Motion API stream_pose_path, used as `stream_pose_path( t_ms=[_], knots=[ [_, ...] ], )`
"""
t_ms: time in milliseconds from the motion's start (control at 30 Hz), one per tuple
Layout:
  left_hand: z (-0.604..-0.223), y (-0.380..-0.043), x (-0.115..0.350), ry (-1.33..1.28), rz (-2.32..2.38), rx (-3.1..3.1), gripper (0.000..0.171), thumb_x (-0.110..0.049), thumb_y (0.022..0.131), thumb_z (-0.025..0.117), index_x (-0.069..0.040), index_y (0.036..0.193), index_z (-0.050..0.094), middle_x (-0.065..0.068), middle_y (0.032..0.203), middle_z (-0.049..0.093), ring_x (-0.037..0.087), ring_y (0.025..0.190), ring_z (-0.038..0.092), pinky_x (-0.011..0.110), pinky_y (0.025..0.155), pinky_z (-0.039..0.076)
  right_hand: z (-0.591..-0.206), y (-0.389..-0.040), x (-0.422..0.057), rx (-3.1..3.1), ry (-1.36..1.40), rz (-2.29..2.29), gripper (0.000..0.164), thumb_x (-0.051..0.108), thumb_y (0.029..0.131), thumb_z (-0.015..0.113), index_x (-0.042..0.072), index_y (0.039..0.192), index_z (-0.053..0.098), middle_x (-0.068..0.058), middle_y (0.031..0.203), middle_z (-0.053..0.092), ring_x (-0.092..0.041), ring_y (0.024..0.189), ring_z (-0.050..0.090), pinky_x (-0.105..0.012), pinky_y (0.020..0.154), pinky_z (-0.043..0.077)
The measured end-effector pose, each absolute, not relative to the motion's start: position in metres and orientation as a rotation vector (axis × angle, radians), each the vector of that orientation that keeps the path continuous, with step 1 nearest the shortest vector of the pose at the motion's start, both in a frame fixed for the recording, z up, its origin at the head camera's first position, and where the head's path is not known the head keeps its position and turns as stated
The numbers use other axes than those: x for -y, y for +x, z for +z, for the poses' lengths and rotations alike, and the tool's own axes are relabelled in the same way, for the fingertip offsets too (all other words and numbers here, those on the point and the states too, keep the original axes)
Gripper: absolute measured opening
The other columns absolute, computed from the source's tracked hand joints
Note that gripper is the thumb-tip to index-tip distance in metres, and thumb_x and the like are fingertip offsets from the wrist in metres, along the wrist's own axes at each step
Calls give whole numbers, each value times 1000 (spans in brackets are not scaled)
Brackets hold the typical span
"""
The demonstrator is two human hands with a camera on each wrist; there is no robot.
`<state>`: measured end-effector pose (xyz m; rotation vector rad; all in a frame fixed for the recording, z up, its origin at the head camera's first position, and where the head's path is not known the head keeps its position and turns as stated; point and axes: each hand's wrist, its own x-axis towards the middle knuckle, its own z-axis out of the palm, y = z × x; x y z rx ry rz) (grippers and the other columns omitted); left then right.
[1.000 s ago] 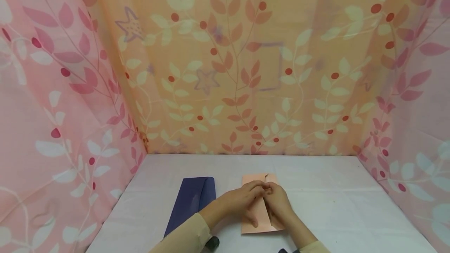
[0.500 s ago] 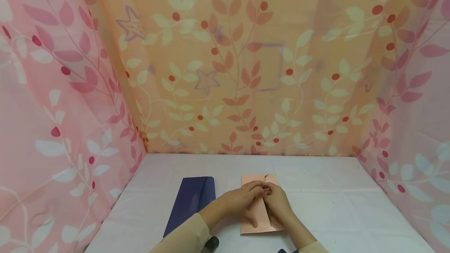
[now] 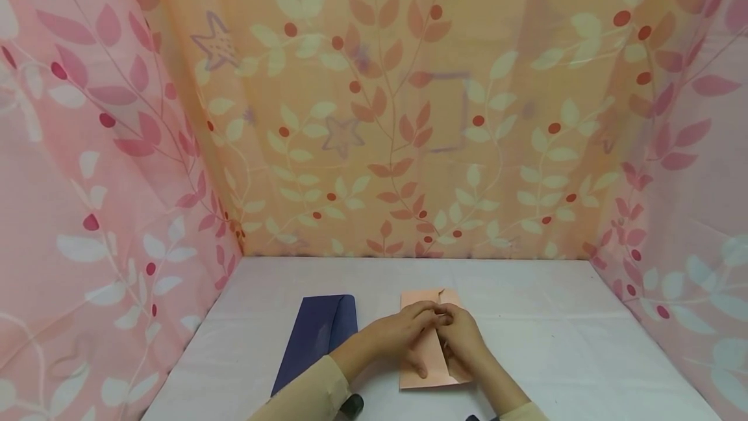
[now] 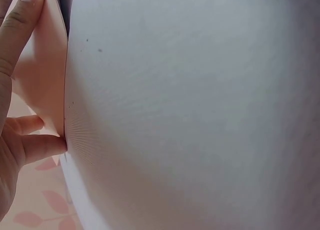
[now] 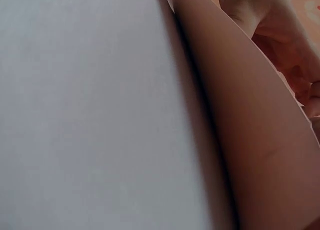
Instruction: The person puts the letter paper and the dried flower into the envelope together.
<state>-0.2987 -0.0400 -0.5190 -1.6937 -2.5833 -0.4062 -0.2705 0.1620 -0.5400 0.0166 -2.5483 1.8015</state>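
A peach paper envelope lies on the white table, its long opening along the right side. My left hand reaches over it from the left. The thumb presses on the envelope's face, and bent fingers grip toward the opening's edge. From the right, my right hand holds the envelope at that opening with curled fingers. Both hands' fingertips meet near the upper part of the slit and cover it. Close up in the right wrist view, the envelope's peach paper bows up. The envelope's inside is mostly hidden.
A dark blue envelope lies to the left, partly under the left forearm. The white table extends to the right. A patterned curtain closes off the back and both sides. Dark wrist gear shows near the left sleeve.
Both hands stay at the same place on the peach envelope. The right fingers shift very slightly at the opening. The dark blue envelope has not moved.
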Motion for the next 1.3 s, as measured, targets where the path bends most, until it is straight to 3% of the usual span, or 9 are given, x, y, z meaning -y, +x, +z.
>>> stream_pose_path(
  t_ms=[233,433,600,867,1067,1300],
  knots=[
    [-518,-298,39,-1655,-399,2622,103,-61,71,83,-18,151,35,4,163,27,16,152,27,26,114,41,-537,-265,-174,2566,75,1870,38,6,88,73,-3,123,62,-9,93,74,-17,57,62,-27,43,49],
    [-516,-298,36,-1624,-389,2653,97,-65,70,81,-19,145,40,2,163,27,15,151,29,28,113,42,-532,-259,-185,2626,90,1832,42,20,89,80,0,122,63,-8,96,75,-19,63,63,-28,47,50],
    [-518,-299,34,-1635,-372,2651,88,-66,70,81,-22,136,44,2,162,29,16,150,30,27,112,42,-530,-254,-193,2657,83,1822,44,20,86,83,1,121,64,-6,94,74,-20,64,62,-27,47,50],
    [-521,-299,32,-1641,-374,2684,87,-67,68,81,-24,134,45,-1,163,27,16,150,30,28,113,42,-529,-247,-206,2702,90,1714,40,16,84,84,2,117,66,-5,90,71,-20,62,63,-28,46,50],
    [-521,-299,30,-1621,-337,2741,88,-71,67,79,-27,136,45,-5,164,26,16,149,33,29,111,44,-530,-242,-214,2743,156,1604,37,15,84,83,2,115,67,-4,91,70,-20,69,67,-30,54,55],
    [-513,-298,27,-1609,-301,2774,88,-65,66,84,-28,135,45,-4,163,27,26,147,37,35,110,46,-527,-238,-222,2802,127,1345,25,16,85,83,10,106,71,4,90,71,-10,78,66,-24,63,52]
  ],
)
